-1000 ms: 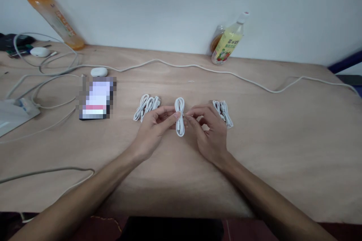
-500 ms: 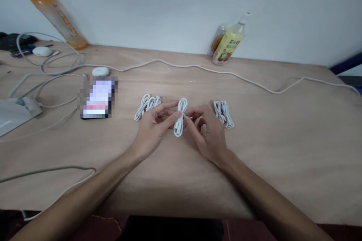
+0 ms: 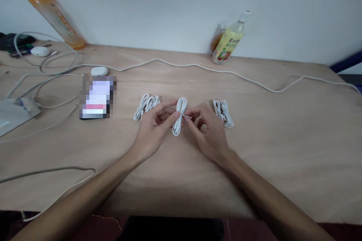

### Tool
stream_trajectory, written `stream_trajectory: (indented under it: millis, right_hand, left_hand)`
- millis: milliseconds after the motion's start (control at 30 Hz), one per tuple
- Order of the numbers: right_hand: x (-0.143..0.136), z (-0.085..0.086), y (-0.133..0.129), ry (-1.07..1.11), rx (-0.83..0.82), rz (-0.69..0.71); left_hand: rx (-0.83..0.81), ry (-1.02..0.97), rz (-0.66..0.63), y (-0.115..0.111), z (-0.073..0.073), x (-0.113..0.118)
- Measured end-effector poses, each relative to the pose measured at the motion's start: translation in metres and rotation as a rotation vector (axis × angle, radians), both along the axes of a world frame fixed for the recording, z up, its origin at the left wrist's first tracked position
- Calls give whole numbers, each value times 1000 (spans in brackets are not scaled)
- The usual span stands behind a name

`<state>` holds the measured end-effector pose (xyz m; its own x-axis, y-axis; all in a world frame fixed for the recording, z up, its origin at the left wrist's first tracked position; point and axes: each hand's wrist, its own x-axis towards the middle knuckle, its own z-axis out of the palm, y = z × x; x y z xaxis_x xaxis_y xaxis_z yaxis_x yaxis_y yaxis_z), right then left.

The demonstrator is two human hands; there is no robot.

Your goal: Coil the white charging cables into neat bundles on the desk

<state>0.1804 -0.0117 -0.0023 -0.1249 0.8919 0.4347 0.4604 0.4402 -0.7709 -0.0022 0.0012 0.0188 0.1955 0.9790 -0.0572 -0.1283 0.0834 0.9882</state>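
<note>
My left hand (image 3: 152, 128) grips a coiled white cable (image 3: 180, 106) at its waist, thumb on top and fingers behind. The coil is upright in a narrow loop just above the tabletop. From its middle a thin white twist tie (image 3: 187, 116) sticks out to the right. My right hand (image 3: 210, 131) pinches this tie between thumb and index finger. Beyond my left fingers lie more white cable coils (image 3: 144, 104), partly covered by that hand. Other bundled white cables (image 3: 223, 113) rest just past my right hand.
A phone (image 3: 97, 96) and a white earbud case (image 3: 99, 71) lie left. One long white cord (image 3: 195, 65) crosses the table's back. Bottles stand along the wall: an orange drink (image 3: 53, 17) and a yellow one (image 3: 228, 43). A small loose tie (image 3: 191, 81) lies mid-table.
Both hands keep hold of the cable coil and its tie. The tie's end has shifted slightly; otherwise the view has only moved a little.
</note>
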Motion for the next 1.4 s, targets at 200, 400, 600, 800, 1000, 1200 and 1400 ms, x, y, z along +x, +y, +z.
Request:
stream_trajectory:
  millis: [200, 400, 600, 800, 1000, 1200, 1400]
  right_hand:
    - [6, -3, 3, -149, 146, 1]
    - [9, 0, 3, -182, 210, 6]
    - [9, 1, 3, -147, 140, 39]
    - [10, 1, 3, -157, 144, 39]
    - [11, 2, 5, -149, 106, 24]
    - [10, 2, 5, -104, 78, 31]
    - [5, 7, 2, 130, -121, -41]
  left_hand:
    - [-12, 9, -10, -2, 3, 0]
    - [-15, 11, 1, -1, 4, 0]
    - [-22, 9, -21, 0, 3, -1]
    - [-23, -8, -26, 1, 5, -1]
    - [-25, -8, -33, 1, 6, -1]
    - [-14, -1, -46, 2, 2, -2]
    - [7, -2, -14, 0, 1, -2]
